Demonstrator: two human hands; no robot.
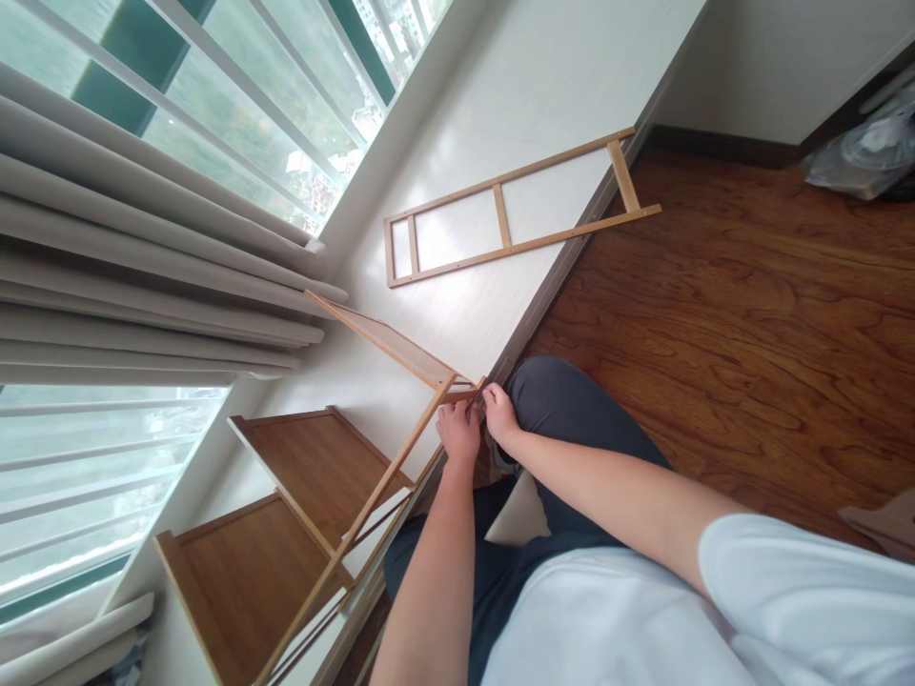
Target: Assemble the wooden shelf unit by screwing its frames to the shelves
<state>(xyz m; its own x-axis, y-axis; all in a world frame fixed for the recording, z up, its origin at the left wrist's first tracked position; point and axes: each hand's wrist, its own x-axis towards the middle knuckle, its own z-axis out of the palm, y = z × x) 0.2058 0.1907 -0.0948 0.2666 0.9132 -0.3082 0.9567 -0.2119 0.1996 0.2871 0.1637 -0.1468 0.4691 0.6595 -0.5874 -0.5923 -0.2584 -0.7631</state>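
A partly assembled wooden shelf unit (386, 481) lies on its side along the pale window ledge, its board panels standing up from the frame. My left hand (458, 433) is closed over the near end of its frame, fingers curled by the corner. Right beside it, my right hand (500, 414) is closed in a pinch at the same corner. Whatever its fingertips hold is too small and too covered to make out. Two brown shelf boards (250, 581) sit in the lower left part of the unit, and a thinner panel (386, 338) rises near my hands.
A separate ladder-like wooden side frame (504, 214) lies on the ledge (457, 324), one end jutting past the edge. Grey curtains (143, 276) and barred windows (235, 86) line the left. Brown wood floor (750, 333) spreads at right, with a clear plastic bag (864, 152) beyond.
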